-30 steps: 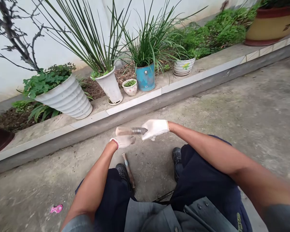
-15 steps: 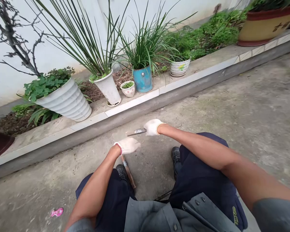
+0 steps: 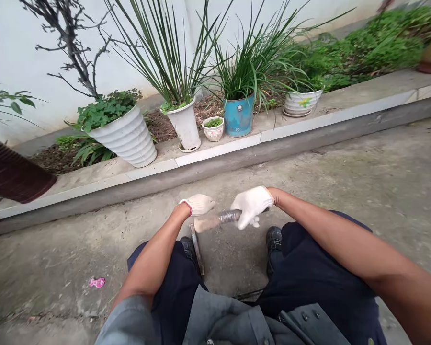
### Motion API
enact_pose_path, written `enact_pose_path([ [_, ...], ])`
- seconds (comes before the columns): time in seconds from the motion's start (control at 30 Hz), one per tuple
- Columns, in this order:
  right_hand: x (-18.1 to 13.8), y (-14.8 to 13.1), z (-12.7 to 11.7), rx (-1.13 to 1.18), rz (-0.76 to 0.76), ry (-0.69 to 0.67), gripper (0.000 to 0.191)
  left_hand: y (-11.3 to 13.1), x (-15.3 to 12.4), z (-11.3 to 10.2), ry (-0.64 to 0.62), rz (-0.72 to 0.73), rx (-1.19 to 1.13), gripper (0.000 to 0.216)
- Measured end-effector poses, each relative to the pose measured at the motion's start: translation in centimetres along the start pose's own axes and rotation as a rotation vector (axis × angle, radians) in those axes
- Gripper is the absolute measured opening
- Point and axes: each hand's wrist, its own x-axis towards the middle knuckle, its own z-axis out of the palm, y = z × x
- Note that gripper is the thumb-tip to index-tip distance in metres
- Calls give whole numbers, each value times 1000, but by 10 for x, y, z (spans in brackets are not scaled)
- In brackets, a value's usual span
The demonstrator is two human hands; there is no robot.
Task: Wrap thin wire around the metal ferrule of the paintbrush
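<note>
My right hand (image 3: 252, 206), in a white glove, grips a small metal trowel (image 3: 217, 220) by its ribbed handle, blade pointing left. My left hand (image 3: 198, 204), also gloved, hovers just above the blade tip with its fingers loosely curled and holds nothing that I can see. Below it a second tool with a wooden handle (image 3: 197, 248) lies on the concrete by my left shoe. I am crouched, dark trousers at both knees.
A raised tiled kerb (image 3: 219, 149) runs across in front. On it stand a ribbed white pot (image 3: 126, 140), a tall white pot (image 3: 186, 125), a small bowl pot (image 3: 213, 130), a blue pot (image 3: 239, 117) and a low white pot (image 3: 301, 102). A pink scrap (image 3: 97, 282) lies on the ground.
The view has swung left. My right hand has dropped lower and closer with the trowel, and my left hand now sits right beside the blade.
</note>
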Motion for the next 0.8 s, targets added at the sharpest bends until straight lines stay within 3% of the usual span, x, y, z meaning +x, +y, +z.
enact_pose_path([
  [0.07, 16, 11, 7, -90, 120, -87, 42, 5, 2, -3, -29, 1, 9, 34],
  [0.13, 34, 22, 9, -315, 247, -53, 38, 9, 4, -3, -58, 6, 20, 33],
  [0.23, 49, 33, -1, -647, 435, 202, 26, 14, 3, 3, -100, 18, 34, 32],
  [0.3, 49, 35, -15, -662, 514, 421, 25, 16, 2, 9, -123, 28, 41, 31],
  [0.43, 37, 27, -42, -539, 487, 743, 38, 18, 3, 16, -127, 74, 36, 40],
  [0.53, 25, 15, -45, -397, 349, 885, 47, 12, 5, 15, -120, 78, 34, 31],
  [0.6, 14, 7, -39, -190, 170, 875, 50, 6, 6, 12, -121, 66, 34, 32],
  [0.7, -6, -2, -27, 15, -42, 658, 48, -2, 6, 9, -114, 60, 43, 32],
  [0.8, -16, -4, -14, -11, -32, 376, 46, -5, 7, 2, -91, 74, 68, 27],
])
